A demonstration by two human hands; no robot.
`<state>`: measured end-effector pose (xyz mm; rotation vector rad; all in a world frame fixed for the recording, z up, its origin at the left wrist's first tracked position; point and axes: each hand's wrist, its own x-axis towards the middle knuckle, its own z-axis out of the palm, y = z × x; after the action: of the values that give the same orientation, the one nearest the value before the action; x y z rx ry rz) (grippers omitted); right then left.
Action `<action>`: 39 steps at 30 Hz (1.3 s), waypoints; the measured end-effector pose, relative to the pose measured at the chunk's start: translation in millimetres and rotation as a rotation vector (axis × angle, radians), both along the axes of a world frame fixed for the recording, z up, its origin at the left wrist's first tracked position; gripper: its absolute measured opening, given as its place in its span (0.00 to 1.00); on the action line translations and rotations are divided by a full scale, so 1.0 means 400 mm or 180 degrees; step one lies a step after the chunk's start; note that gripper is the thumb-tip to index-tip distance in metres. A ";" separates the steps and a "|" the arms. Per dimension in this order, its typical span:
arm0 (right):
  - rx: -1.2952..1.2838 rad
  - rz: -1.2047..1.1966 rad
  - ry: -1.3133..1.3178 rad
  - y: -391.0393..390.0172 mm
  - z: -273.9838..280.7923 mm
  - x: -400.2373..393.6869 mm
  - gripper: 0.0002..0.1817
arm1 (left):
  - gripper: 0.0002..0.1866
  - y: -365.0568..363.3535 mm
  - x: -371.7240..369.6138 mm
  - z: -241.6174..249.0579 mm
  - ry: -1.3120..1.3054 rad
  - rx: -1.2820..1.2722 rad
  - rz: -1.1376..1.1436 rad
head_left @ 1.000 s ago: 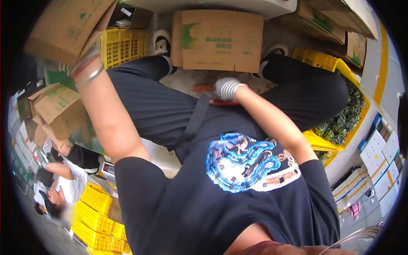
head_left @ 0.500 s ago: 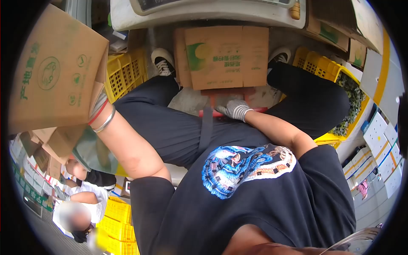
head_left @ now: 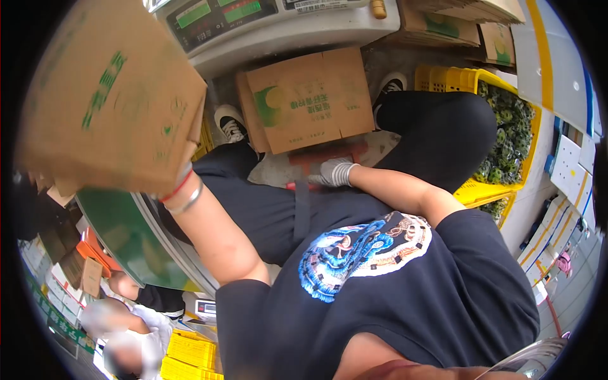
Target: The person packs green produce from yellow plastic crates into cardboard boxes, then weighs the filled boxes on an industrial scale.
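Note:
My left hand (head_left: pixel 187 174), mostly hidden, grips the lower right edge of a brown cardboard box (head_left: pixel 126 95) with green print, raised at the left. A red band and a bracelet circle that wrist. My right hand (head_left: pixel 335 172), in a grey striped glove, is low between my legs, closed over a red bar (head_left: pixel 292 186); its fingertips are blurred. Just beyond it, a red frame (head_left: pixel 329 154) shows beneath a flattened-looking carton (head_left: pixel 310 101) with green print, which stands between my shoes.
A weighing scale (head_left: pixel 221 19) sits ahead. On the right is a yellow crate (head_left: pixel 529 152) of wrapped green produce. A green-topped surface (head_left: pixel 126 234) lies at my left, with a person in white (head_left: pixel 149 335) and yellow crates (head_left: pixel 190 354) behind. Folded cartons (head_left: pixel 443 28) lie at the far right.
The view has turned and shifted. My left hand has swung the cardboard box forward and inward, towards the scale. My right hand stays low by the red frame, slightly moved.

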<state>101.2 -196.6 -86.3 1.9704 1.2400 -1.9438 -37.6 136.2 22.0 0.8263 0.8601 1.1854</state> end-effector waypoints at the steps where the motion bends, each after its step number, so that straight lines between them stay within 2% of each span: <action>1: 0.0077 -0.0086 -0.0044 -0.009 -0.017 -0.009 0.42 | 0.33 -0.006 -0.011 0.002 0.0018 -0.0028 0.0004; 4: 0.0562 -0.0299 0.0145 -0.005 0.001 -0.014 0.40 | 0.33 -0.015 -0.027 0.011 0.0044 -0.0119 0.0011; 5: 0.0384 -0.0169 0.0274 0.009 0.037 -0.003 0.38 | 0.33 -0.013 -0.030 0.015 0.0050 -0.0151 0.0020; 8: -0.0031 -0.0239 0.0396 0.027 0.002 -0.020 0.36 | 0.33 0.004 -0.025 0.027 0.0077 -0.0142 -0.0063; 10: 0.0331 -0.0192 0.0442 0.033 0.021 -0.014 0.35 | 0.33 0.004 -0.012 0.034 0.0021 -0.0113 -0.0178; 11: 0.0531 -0.0174 0.0404 0.038 0.024 0.001 0.35 | 0.33 0.002 -0.001 0.038 -0.0025 -0.0085 -0.0242; 14: 0.0459 0.0371 0.0054 0.060 -0.036 -0.016 0.31 | 0.33 -0.017 0.041 0.055 -0.0203 -0.0032 -0.0598; 16: 0.0812 0.0057 -0.0236 0.080 -0.026 -0.013 0.27 | 0.34 -0.030 0.085 0.066 -0.0344 -0.0026 -0.0887; 17: 0.1249 -0.0154 -0.0544 0.078 0.078 0.028 0.23 | 0.34 -0.043 0.109 0.070 -0.0436 -0.0009 -0.1036; 18: 0.1696 -0.0335 -0.0866 0.076 0.241 0.080 0.20 | 0.34 -0.055 0.134 0.075 -0.0536 0.0000 -0.1186; 20: 0.2710 -0.1534 -0.1091 -0.008 0.442 0.147 0.15 | 0.34 -0.090 0.177 0.086 -0.0708 0.0020 -0.1474; 22: 0.3857 -0.2964 -0.1241 -0.161 0.574 0.192 0.15 | 0.34 -0.136 0.234 0.089 -0.0921 0.0021 -0.1794; 24: 0.3426 -0.3903 -0.2380 -0.269 0.510 0.293 0.15 | 0.34 -0.151 0.332 0.046 -0.0860 -0.0131 -0.2121; 26: 0.2160 -0.3881 -0.3860 -0.414 0.337 0.362 0.20 | 0.34 -0.180 0.392 0.029 -0.1027 -0.0287 -0.2445; 28: 0.0412 -0.3497 -0.4236 -0.540 0.145 0.392 0.23 | 0.34 -0.229 0.445 0.029 -0.1130 -0.0422 -0.2802; 30: -0.0149 -0.3364 -0.2827 -0.573 0.085 0.404 0.22 | 0.35 -0.302 0.483 0.048 -0.1231 -0.0526 -0.3138; 32: -0.0023 -0.3509 -0.2630 -0.575 0.071 0.422 0.18 | 0.35 -0.363 0.503 0.058 -0.1293 -0.0694 -0.3427; 33: -0.0221 -0.3535 -0.2665 -0.543 0.055 0.420 0.17 | 0.35 -0.368 0.503 0.049 -0.1330 -0.0795 -0.3517; 39: -0.0101 -0.3363 -0.2921 -0.541 0.049 0.402 0.15 | 0.35 -0.516 0.556 0.075 -0.1599 -0.1152 -0.4089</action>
<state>262.1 -413.0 -66.8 3.2109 -0.1179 -0.8258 184.9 -70.4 51.9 0.5465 0.0123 0.0515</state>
